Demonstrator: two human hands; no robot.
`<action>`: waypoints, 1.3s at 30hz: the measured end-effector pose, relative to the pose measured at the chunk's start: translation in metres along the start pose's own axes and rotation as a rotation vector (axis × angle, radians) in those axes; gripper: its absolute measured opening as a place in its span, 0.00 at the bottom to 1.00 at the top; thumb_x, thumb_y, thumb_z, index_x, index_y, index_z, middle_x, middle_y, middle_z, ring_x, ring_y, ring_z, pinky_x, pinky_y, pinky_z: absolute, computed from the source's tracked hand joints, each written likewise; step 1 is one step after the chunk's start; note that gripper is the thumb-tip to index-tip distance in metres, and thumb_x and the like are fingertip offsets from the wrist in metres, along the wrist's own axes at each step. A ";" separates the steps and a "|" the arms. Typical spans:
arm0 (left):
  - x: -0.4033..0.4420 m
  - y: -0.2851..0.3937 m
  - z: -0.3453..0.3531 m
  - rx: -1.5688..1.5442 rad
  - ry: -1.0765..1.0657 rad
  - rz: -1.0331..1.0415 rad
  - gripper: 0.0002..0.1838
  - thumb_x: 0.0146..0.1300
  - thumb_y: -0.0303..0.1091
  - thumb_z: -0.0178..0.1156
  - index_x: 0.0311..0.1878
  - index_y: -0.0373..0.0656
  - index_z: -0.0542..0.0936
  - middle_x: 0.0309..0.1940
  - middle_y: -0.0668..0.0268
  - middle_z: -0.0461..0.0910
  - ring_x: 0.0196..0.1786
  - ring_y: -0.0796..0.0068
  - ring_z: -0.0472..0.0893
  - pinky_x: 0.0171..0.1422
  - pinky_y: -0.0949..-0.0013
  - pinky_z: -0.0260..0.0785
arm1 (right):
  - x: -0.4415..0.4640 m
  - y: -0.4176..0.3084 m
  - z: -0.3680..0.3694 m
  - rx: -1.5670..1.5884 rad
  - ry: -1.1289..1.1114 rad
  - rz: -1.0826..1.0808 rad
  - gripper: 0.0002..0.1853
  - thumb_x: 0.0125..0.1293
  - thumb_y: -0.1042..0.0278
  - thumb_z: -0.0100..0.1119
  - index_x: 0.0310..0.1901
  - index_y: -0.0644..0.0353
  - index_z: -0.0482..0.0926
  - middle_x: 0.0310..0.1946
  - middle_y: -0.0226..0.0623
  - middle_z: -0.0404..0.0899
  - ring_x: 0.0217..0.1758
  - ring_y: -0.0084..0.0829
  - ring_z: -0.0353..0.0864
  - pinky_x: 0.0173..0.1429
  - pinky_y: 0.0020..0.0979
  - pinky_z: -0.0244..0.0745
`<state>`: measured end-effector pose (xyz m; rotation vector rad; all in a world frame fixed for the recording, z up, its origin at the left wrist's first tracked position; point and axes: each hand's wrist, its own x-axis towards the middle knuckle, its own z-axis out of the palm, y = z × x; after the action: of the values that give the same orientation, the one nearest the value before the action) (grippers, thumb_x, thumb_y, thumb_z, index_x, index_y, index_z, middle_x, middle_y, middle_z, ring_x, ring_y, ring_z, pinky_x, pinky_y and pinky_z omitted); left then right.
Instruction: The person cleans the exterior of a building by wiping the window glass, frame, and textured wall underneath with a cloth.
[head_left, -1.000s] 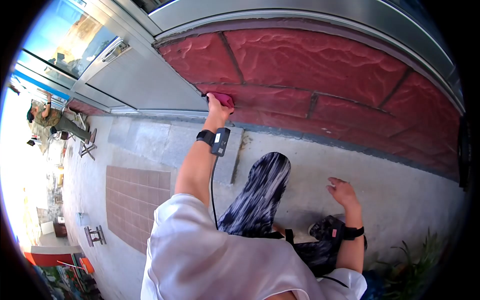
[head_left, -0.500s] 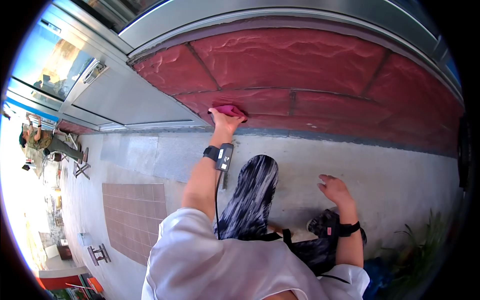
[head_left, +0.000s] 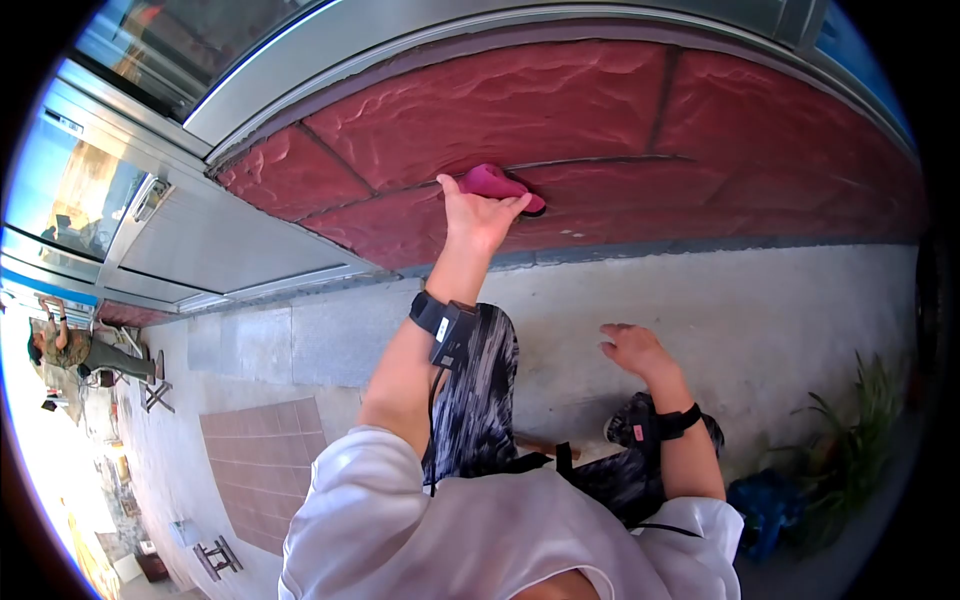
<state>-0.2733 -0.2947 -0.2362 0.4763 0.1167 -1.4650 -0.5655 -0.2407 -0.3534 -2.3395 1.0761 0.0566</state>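
My left hand (head_left: 481,215) presses a magenta cloth (head_left: 490,182) against the low red stone-patterned wall (head_left: 430,120). The thumb and little finger stick out at the cloth's sides, while the palm hides part of the grip. Away from the wall, my right hand (head_left: 637,350) hovers over the concrete floor (head_left: 570,300) with its fingers stretched out and nothing in them. Black straps with small devices circle both wrists.
A metal-framed door (head_left: 215,235) stands at the left. Leafy plants (head_left: 850,430) and a blue bag-like object (head_left: 765,505) are at the lower right. Far left, another person (head_left: 85,348) stands near a folding stool (head_left: 155,397). A small stool (head_left: 218,557) sits lower down.
My left hand has slid the cloth rightward and a little higher along the red wall. The view has shifted slightly; my right hand stays over the floor.
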 end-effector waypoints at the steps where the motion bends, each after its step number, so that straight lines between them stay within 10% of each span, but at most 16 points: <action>1: -0.001 -0.004 0.007 0.045 -0.011 0.018 0.53 0.57 0.71 0.35 0.68 0.35 0.29 0.68 0.44 0.24 0.72 0.47 0.29 0.73 0.47 0.32 | 0.000 0.005 0.003 0.003 0.011 0.009 0.18 0.57 0.59 0.53 0.47 0.58 0.74 0.40 0.46 0.78 0.44 0.45 0.77 0.48 0.42 0.72; 5: -0.001 -0.004 -0.002 0.025 -0.157 -0.041 0.35 0.67 0.54 0.37 0.65 0.32 0.50 0.67 0.41 0.43 0.70 0.47 0.45 0.72 0.46 0.42 | -0.003 0.016 -0.009 -0.006 0.043 0.056 0.19 0.58 0.58 0.53 0.48 0.59 0.74 0.42 0.46 0.78 0.46 0.45 0.77 0.49 0.42 0.72; 6: -0.007 -0.002 0.000 0.026 -0.116 -0.068 0.25 0.69 0.47 0.37 0.57 0.35 0.62 0.60 0.48 0.62 0.65 0.50 0.60 0.68 0.48 0.53 | -0.004 0.012 -0.013 -0.025 0.010 0.072 0.19 0.58 0.58 0.52 0.48 0.59 0.73 0.43 0.47 0.78 0.46 0.46 0.77 0.50 0.42 0.71; 10: -0.053 -0.008 0.009 0.412 -0.250 -0.035 0.16 0.60 0.32 0.46 0.49 0.36 0.70 0.46 0.58 0.75 0.52 0.61 0.74 0.65 0.58 0.61 | 0.006 0.002 -0.019 0.025 0.004 0.023 0.21 0.60 0.57 0.52 0.51 0.59 0.72 0.45 0.47 0.77 0.46 0.43 0.78 0.50 0.39 0.72; 17: -0.103 -0.027 0.000 1.181 -0.113 0.017 0.13 0.57 0.34 0.51 0.45 0.42 0.74 0.39 0.68 0.77 0.43 0.78 0.75 0.49 0.75 0.66 | 0.007 -0.042 -0.047 1.501 0.296 0.130 0.25 0.68 0.62 0.47 0.64 0.54 0.57 0.59 0.39 0.67 0.53 0.31 0.74 0.54 0.31 0.69; 26: -0.096 -0.050 -0.042 1.293 -0.053 -0.051 0.15 0.55 0.33 0.51 0.46 0.40 0.73 0.35 0.68 0.77 0.36 0.78 0.77 0.42 0.72 0.69 | -0.021 -0.102 -0.010 1.376 0.875 0.069 0.26 0.68 0.55 0.45 0.65 0.52 0.56 0.62 0.39 0.62 0.58 0.32 0.70 0.54 0.30 0.67; 29: -0.099 -0.072 -0.061 1.740 -0.181 -0.055 0.18 0.55 0.35 0.53 0.49 0.38 0.71 0.36 0.63 0.77 0.39 0.73 0.76 0.44 0.70 0.67 | 0.000 -0.125 0.017 1.755 0.645 0.167 0.24 0.68 0.46 0.39 0.60 0.50 0.63 0.56 0.32 0.68 0.57 0.30 0.70 0.54 0.31 0.67; 31: -0.087 -0.091 -0.094 1.932 -0.236 -0.064 0.31 0.61 0.42 0.54 0.65 0.40 0.60 0.58 0.54 0.68 0.54 0.69 0.71 0.56 0.72 0.63 | 0.020 -0.120 0.047 2.091 0.430 0.054 0.25 0.67 0.41 0.36 0.56 0.48 0.68 0.52 0.31 0.72 0.57 0.30 0.70 0.55 0.37 0.67; 39: -0.075 0.039 -0.023 1.365 -0.353 -0.242 0.26 0.66 0.45 0.49 0.61 0.36 0.65 0.57 0.57 0.70 0.54 0.67 0.74 0.49 0.68 0.71 | 0.092 -0.110 0.033 2.334 0.599 -0.116 0.31 0.66 0.36 0.32 0.58 0.53 0.65 0.55 0.36 0.69 0.57 0.36 0.69 0.57 0.43 0.65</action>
<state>-0.2391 -0.2156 -0.2207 1.2943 -1.2136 -1.6831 -0.4191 -0.2298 -0.3534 -0.1749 0.4034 -1.2248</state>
